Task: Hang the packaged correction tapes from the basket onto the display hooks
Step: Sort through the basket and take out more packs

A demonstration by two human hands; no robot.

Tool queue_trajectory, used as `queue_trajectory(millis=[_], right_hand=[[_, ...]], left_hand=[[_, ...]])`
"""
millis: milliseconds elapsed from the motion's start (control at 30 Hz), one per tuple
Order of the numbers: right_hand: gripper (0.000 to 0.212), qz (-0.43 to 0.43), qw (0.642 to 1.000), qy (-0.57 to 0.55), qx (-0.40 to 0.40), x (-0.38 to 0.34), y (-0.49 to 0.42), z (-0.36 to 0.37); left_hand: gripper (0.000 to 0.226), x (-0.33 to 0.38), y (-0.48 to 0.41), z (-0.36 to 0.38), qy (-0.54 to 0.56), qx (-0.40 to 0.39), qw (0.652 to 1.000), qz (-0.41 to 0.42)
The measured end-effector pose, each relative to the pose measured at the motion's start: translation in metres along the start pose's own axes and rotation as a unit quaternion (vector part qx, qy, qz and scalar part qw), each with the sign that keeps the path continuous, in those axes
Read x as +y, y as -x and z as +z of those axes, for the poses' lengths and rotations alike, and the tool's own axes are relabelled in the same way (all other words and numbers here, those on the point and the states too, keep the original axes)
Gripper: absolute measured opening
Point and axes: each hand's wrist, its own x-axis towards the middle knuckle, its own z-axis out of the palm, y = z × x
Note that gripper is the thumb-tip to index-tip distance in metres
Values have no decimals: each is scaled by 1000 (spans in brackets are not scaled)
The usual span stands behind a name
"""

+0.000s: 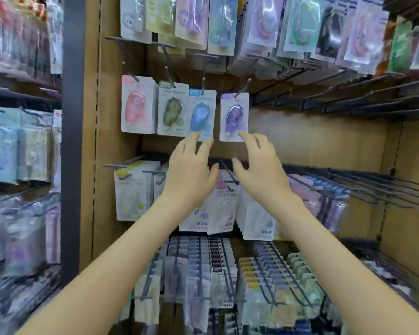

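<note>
Several packaged correction tapes hang side by side on display hooks: a pink one point(137, 105), a green one point(172, 110), a blue one point(201, 114) and a purple one point(234, 116). My left hand point(191, 170) is raised just below the blue pack, fingers straight, fingertips at its bottom edge. My right hand point(259, 165) is raised below the purple pack, fingers spread, its fingertips at that pack's lower right corner. Neither hand holds anything. The basket is not in view.
Bare hooks point(348, 102) run along the rail to the right of the purple pack. More packaged stationery hangs above point(300, 27), below point(218, 209) and on the left rack point(17, 146). A brown pegboard panel point(312, 139) backs the display.
</note>
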Motion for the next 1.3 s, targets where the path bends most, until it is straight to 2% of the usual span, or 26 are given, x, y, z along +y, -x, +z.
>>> queue_trajectory(millis=[67,133,233,333,467,600,733,800,833,933,1033,1100,1133,1233,1300], right_hand=[[50,-30,999,-34,25,-1,54,-8],[43,-37,996,-76,19,0,115,-9],[39,6,990,-125,-68,9,223,0],[41,106,960,-159,-207,26,347,23],[50,262,874,-135,-387,50,531,55],[49,343,784,-82,-511,61,718,88],[61,356,718,-89,-592,66,884,119],[65,334,699,-88,-626,65,943,141],[67,313,701,-90,-634,64,968,154],[78,224,710,-82,-663,64,1039,202],[82,139,708,-51,-690,67,1078,244],[82,145,684,-49,-714,71,1091,259],[82,150,683,-52,-713,74,1094,263],[73,126,712,-53,-689,79,1093,262],[55,90,757,-34,-646,81,1091,252]], left_hand=[[54,23,52,0,33,18,999,-3],[52,48,112,1,37,-14,999,-19],[48,79,215,8,60,-94,992,-56],[47,96,335,28,81,-221,965,-118],[41,108,515,58,79,-403,884,-221],[42,115,703,89,44,-529,801,-277],[47,124,867,114,22,-637,710,-299],[56,128,927,128,21,-674,684,-277],[52,129,954,137,18,-690,680,-247],[43,125,1027,168,2,-695,701,-159],[51,117,1079,194,-21,-689,715,-119],[58,114,1097,205,-26,-681,724,-109],[68,112,1101,209,-28,-681,725,-105],[95,110,1098,215,-29,-668,735,-113],[91,109,1086,213,-10,-649,744,-158]])
